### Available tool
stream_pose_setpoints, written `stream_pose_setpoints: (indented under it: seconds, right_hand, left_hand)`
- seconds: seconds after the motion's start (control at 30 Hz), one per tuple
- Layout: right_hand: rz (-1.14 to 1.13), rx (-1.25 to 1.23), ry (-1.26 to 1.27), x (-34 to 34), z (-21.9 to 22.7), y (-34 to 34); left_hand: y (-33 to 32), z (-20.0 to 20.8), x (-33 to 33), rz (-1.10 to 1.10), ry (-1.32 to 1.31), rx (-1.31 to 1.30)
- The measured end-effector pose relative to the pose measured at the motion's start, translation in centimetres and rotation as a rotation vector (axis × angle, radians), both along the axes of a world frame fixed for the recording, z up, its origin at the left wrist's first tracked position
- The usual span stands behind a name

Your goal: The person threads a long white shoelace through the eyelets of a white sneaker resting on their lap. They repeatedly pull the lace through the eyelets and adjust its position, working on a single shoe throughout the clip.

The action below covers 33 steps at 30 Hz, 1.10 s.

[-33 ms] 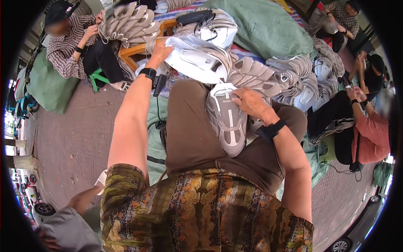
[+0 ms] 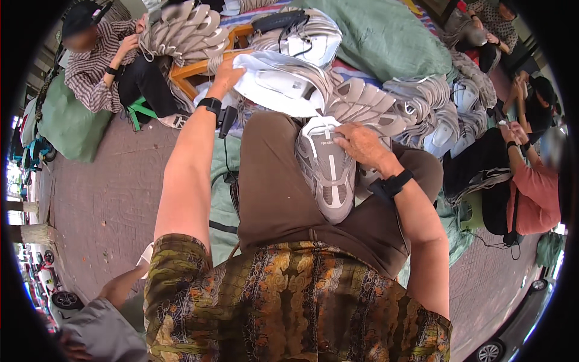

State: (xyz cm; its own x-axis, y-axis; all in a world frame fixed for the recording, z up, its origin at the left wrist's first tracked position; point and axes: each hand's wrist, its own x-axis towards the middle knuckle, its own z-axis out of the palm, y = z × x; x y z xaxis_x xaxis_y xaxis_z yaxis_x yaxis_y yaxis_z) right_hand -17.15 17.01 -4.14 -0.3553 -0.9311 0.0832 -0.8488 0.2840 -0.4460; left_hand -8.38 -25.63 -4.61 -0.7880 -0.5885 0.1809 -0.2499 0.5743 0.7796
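Observation:
Toe toward me, a grey shoe upper (image 2: 325, 166) with white trim and mesh lies between my thighs. Thumb and fingers of my right hand (image 2: 363, 145) are closed on its right edge near the white tongue. My left hand (image 2: 228, 77) reaches farther out and grips the left end of a white-lined shoe upper (image 2: 280, 84), its fingertips partly hidden. That piece lies at the end of a nested stack, just beyond the upper in my lap. To its right fans a row of grey-beige uppers (image 2: 362, 105).
More stacked uppers (image 2: 416, 105) reach to the right. Behind lie a green sack (image 2: 380, 42) and a wooden stool (image 2: 184, 77) with uppers on it. A person in a striped shirt (image 2: 96, 72) sits at left handling uppers; another in a pink shirt (image 2: 537, 196) sits at right.
My left hand and the white-lined upper have shifted very slightly to the left. My right hand keeps its hold on the upper in my lap.

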Motion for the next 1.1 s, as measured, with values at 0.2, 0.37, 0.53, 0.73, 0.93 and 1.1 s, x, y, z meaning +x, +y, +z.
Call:
stream_pose_setpoints:
  seconds: [0.2, 0.37, 0.53, 0.73, 0.93, 1.1]
  right_hand:
    - [-0.016, -0.071, -0.069, -0.7, -1.5, 0.1]
    - [-0.062, -0.184, -0.294, -1.5, -0.5, 1.8]
    - [-0.163, -0.211, -0.387, -2.3, 3.6, 7.0]
    - [-0.342, -0.337, -0.139, -3.6, 7.1, 15.8]
    - [-0.618, -0.347, -0.259, -3.0, 6.3, 25.3]
    - [-0.820, -0.151, -0.219, -2.2, -6.6, 34.5]
  left_hand:
    - [-0.9, -6.7, 4.2, 0.172, -0.012, 0.349]
    - [1.5, -1.7, 5.3, 0.119, -0.044, -0.165]
    - [10.6, 4.8, 9.0, 0.094, 0.183, -0.574]
    - [22.4, 6.7, 10.0, -0.396, 0.036, -0.173]
    - [25.1, 3.2, 10.7, -0.566, -0.189, 0.083]
    - [24.1, 1.4, 11.4, -0.503, -0.131, 0.457]
